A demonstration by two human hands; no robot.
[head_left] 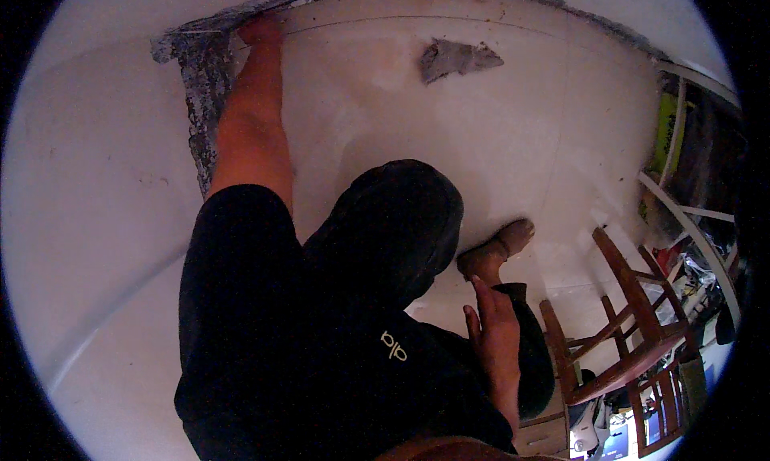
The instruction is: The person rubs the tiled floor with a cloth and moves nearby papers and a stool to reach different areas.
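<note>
My left arm reaches far forward along the wall, and my left hand [261, 30] is down at the foot of it, by a dark, rough, stripped band [207, 84]. That hand is small and dim here, so its fingers and anything in them cannot be made out. My right hand [493, 325] rests low by my right shin, just behind the bare foot [501, 243]. Its fingers are stretched out with the thumb apart, and nothing is in it. A crumpled grey rag [457, 60] lies on the pale floor [497, 140] ahead, apart from both hands.
To the right stands a wooden chair [634, 325], close to my right leg. Beyond it is a pale-framed rack [694, 212] with a yellow-green item [667, 132] and mixed clutter. The pale wall [104, 180] runs along my left side.
</note>
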